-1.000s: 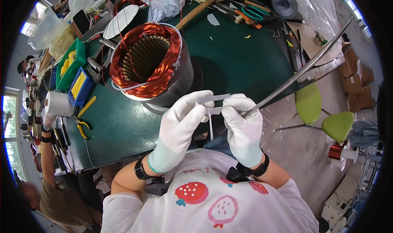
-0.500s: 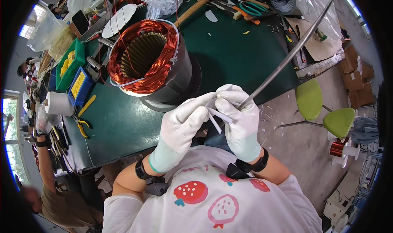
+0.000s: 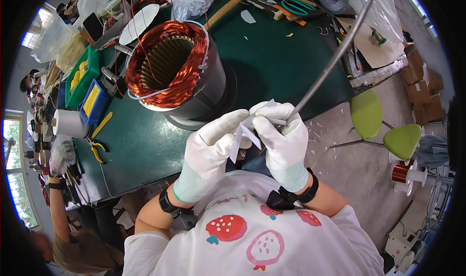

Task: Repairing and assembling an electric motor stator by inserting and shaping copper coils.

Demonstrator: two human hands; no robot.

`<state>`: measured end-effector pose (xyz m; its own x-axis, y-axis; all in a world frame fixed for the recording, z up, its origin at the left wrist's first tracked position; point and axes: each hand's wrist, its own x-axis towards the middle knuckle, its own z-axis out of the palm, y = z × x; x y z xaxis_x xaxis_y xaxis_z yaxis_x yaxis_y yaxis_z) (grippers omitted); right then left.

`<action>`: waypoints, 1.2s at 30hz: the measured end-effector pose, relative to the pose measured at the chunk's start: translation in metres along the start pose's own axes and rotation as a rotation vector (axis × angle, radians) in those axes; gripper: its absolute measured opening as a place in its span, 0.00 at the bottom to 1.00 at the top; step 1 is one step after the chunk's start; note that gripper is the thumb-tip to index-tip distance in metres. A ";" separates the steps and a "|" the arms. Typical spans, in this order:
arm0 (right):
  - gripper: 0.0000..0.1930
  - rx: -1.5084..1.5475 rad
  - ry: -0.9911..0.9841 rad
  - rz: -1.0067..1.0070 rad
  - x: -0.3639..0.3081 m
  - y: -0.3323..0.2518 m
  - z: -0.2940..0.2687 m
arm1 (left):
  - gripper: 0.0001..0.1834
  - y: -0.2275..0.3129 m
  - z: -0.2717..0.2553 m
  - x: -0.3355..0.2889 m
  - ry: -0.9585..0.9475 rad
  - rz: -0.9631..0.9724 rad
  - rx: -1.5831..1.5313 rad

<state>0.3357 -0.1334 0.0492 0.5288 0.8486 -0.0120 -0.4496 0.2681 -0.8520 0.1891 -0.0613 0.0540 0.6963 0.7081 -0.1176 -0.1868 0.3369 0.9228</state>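
Both my hands wear white gloves and meet in front of my chest. My left hand (image 3: 206,154) is closed, pinching a folded strip of white paper or thin sheet (image 3: 236,145) whose bent ends hang below the fingers. My right hand (image 3: 282,142) is closed on the strip's other side and also grips a long grey metal rod (image 3: 332,61), which slants up to the far right. Just beyond my left hand stands a motor stator (image 3: 198,100), a grey cylinder with a copper wire winding (image 3: 191,79) around its slotted bore.
The green-topped table (image 3: 136,150) carries a blue bin (image 3: 95,105), a green bin (image 3: 76,94), yellow-handled pliers (image 3: 98,151), a wooden-handled hammer (image 3: 228,8) and teal-handled scissors (image 3: 297,8). A green chair (image 3: 365,115) stands to the right. Another person's gloved hand (image 3: 62,157) is at the left.
The white strip has turned between my fingers, and its folded ends now hang nearer my left hand. The rod has tilted steeper. At the left, the other person's hand has shifted.
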 end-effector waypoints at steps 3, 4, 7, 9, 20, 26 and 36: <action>0.06 -0.042 0.044 0.082 -0.002 0.000 0.001 | 0.33 0.000 0.005 0.000 0.068 -0.010 -0.033; 0.06 -0.042 0.043 0.082 -0.003 0.000 0.002 | 0.31 0.000 0.007 0.001 0.106 0.013 -0.070; 0.06 -0.028 -0.001 0.020 -0.004 0.004 0.009 | 0.23 0.004 0.010 -0.001 0.159 -0.012 -0.039; 0.05 -0.052 -0.032 -0.067 -0.004 0.009 0.011 | 0.19 0.004 0.006 0.000 0.167 0.002 -0.042; 0.05 -0.283 -0.013 0.359 -0.002 -0.019 0.012 | 0.05 0.007 -0.012 -0.002 0.163 0.188 0.286; 0.04 -0.271 -0.102 0.252 -0.010 -0.010 -0.002 | 0.06 0.032 -0.015 -0.004 0.052 0.228 0.624; 0.22 -0.389 -0.136 0.168 -0.016 -0.017 -0.056 | 0.17 0.050 -0.043 -0.007 0.304 0.943 1.258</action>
<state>0.3749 -0.1774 0.0341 0.3604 0.9250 -0.1208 -0.2036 -0.0484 -0.9779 0.1448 -0.0226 0.0852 0.4822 0.5008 0.7188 0.3201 -0.8645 0.3875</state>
